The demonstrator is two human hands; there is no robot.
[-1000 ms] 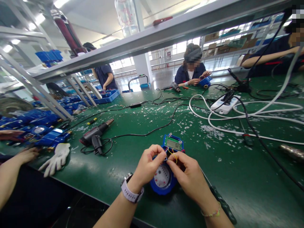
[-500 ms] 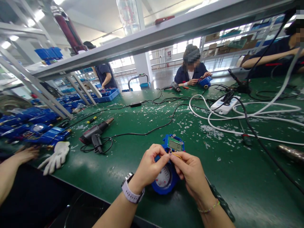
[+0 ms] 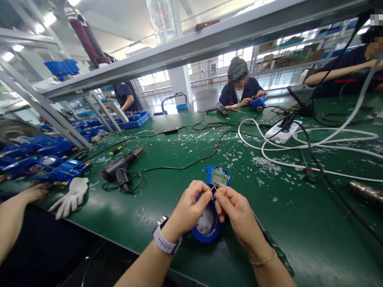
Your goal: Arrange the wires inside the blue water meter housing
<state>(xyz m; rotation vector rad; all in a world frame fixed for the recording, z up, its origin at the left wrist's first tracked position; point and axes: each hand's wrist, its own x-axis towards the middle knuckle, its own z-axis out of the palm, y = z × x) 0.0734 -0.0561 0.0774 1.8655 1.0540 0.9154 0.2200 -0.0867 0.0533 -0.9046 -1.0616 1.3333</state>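
A blue water meter with a round dial lies on the green bench in front of me. Its small LCD display sits at the far end, and thin wires come out below it. My left hand is pinched at these wires, over the meter's left side; its fingertips partly hide what they grip. On the other side, my right hand pinches a thin yellow wire between thumb and forefinger. The two hands' fingertips are close together. Under my right forearm lies a screwdriver with a dark handle.
A heat gun and a white glove lie to the left, near a co-worker's hand and several blue meters. A white power strip and looping cables occupy the right. Another person works across the bench.
My right hand has shifted slightly left and down, with its fingers still on the yellow wire. The meter's display end has tilted a little. My left hand has hardly moved.
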